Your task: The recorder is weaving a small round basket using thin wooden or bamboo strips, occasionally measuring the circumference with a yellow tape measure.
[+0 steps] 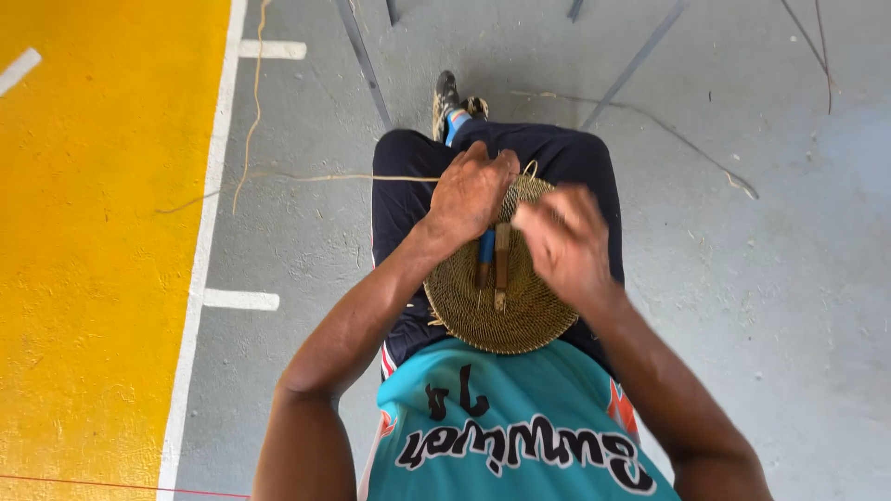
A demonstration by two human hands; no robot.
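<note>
A round woven disc [497,306] lay flat on the person's lap. The left hand [469,195] gripped its far rim, fingers curled shut. The right hand [561,237] blurred; its grip could not be told.

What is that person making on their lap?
A seated person works on a round woven disc that rests on their lap. The left hand grips its far edge, and the right hand, blurred, is at the edge beside it. Two small tools, one with a blue handle, lie on the disc. A thin pale strand runs from the disc across the grey floor.
</note>
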